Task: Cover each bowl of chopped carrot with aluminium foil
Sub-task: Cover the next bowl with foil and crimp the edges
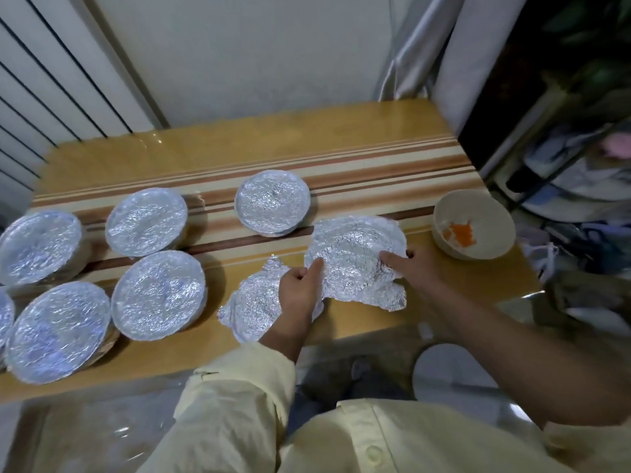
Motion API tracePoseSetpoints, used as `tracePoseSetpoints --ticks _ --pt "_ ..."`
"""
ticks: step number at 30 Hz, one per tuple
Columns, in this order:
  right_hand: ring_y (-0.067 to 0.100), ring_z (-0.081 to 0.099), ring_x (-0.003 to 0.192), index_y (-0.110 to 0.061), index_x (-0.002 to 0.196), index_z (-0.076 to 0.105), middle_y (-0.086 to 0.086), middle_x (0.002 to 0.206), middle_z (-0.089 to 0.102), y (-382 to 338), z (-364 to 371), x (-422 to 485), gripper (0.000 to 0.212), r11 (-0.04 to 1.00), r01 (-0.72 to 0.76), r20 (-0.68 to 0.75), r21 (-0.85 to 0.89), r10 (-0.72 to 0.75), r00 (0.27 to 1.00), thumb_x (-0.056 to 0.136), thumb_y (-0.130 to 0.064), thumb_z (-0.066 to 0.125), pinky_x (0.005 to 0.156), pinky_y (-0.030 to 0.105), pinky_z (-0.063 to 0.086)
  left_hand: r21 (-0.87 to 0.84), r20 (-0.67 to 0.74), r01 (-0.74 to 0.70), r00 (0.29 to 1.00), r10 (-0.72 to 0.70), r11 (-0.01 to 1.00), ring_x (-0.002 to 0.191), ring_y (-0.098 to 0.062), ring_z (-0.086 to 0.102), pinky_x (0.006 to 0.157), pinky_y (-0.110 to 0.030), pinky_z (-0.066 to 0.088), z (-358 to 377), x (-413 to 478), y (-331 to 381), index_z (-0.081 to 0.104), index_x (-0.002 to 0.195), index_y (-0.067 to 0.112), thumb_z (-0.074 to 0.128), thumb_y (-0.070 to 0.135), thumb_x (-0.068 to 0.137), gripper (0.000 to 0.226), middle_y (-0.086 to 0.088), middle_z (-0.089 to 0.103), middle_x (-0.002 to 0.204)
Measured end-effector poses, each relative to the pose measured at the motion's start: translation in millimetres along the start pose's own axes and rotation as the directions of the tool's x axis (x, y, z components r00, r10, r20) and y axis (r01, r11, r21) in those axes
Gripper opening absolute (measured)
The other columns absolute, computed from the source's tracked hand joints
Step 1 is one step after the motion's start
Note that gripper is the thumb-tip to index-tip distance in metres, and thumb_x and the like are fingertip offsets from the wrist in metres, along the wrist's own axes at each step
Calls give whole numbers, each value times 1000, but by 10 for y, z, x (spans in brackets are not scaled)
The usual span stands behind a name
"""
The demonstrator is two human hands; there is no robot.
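Just left of the uncovered carrot bowl [473, 230], the left hand [300, 288] and right hand [409, 268] pinch a crumpled foil sheet [351, 247] by its edges. Farther left, six foil-covered bowls [273, 203] stand finished; seemingly only this bowl remains

Dim, soft light; foil [351, 257] glares; edges warp, perhaps slightly blurred.

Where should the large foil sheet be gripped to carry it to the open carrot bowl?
Pinch the large foil sheet at its opposite left and right edges, coming from the near side, where the left hand and right hand sit. It is thin, crumpled and lying flat, so two edge grips keep its dished centre open for the uncovered bowl.
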State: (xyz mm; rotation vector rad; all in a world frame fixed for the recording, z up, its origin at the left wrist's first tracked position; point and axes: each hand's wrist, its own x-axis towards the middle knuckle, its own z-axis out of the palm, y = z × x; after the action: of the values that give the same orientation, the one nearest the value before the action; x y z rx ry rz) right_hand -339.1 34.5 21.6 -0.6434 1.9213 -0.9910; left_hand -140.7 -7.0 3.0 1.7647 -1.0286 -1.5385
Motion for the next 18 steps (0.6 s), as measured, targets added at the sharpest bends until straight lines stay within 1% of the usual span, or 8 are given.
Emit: tracePoseSetpoints --ticks 1,2,4,6,9,13,15,18 --pt "12 61 71 -11 92 62 2 84 65 26 -10 28 21 1000 -15 16 -13 16 1000 83 -25 74 46 14 45 2 -33 -1 999 1 1000 51 -13 37 46 -16 36 15 25 -8 42 62 13 70 30 92 45 0 38 55" --pt "14 61 70 -12 87 61 3 83 65 56 -11 64 20 999 -27 23 -26 28 999 82 -26 75 51 18 46 11 -54 6 999 -5 1000 52 -14 38 46 -15 36 27 52 -22 43 62 12 70 32 92 45 -1 39 55" --pt "18 61 71 -16 79 58 4 78 63 107 -4 135 22 997 -49 22 -62 50 998 79 -28 77 60 28 48 46 -71 29 997 -26 998 55 -17 44 58 -21 40 40 104 -54 45 60 13 71 35 91 46 -2 45 55" --pt "18 59 70 -17 77 58 2 75 62 146 -12 201 24 994 -65 26 -92 67 997 77 -31 78 61 30 47 71 -81 35 996 -29 997 57 -20 49 67 -28 42 66 130 -67 48 58 14 71 31 91 43 -5 51 56" --pt "16 53 68 -15 75 59 0 71 57 155 -66 268 28 992 -88 47 -88 92 995 79 -37 75 60 28 40 153 -77 34 997 -22 988 59 -21 53 66 -30 45 110 157 -59 52 61 14 70 28 89 36 -4 56 58" --pt "17 45 74 -17 75 50 1 74 47 149 -122 361 35 982 -188 66 -20 188 980 83 -46 69 74 34 38 293 -97 33 995 -5 955 60 -21 51 58 -27 38 116 175 -28 50 65 14 70 31 84 32 -3 56 61" --pt "17 46 75 -18 77 50 1 76 49 152 -122 402 34 979 -201 73 -25 202 977 83 -45 69 78 35 40 305 -99 34 995 -4 952 61 -21 52 58 -27 38 107 194 -42 49 64 15 70 32 82 33 -3 56 62" --pt "14 40 63 -18 68 44 -2 64 41 136 -108 439 36 985 -172 58 1 172 983 85 -38 69 73 34 39 312 -98 24 995 8 950 67 -22 59 62 -28 43 93 231 -68 56 70 14 72 43 78 34 -2 63 69"
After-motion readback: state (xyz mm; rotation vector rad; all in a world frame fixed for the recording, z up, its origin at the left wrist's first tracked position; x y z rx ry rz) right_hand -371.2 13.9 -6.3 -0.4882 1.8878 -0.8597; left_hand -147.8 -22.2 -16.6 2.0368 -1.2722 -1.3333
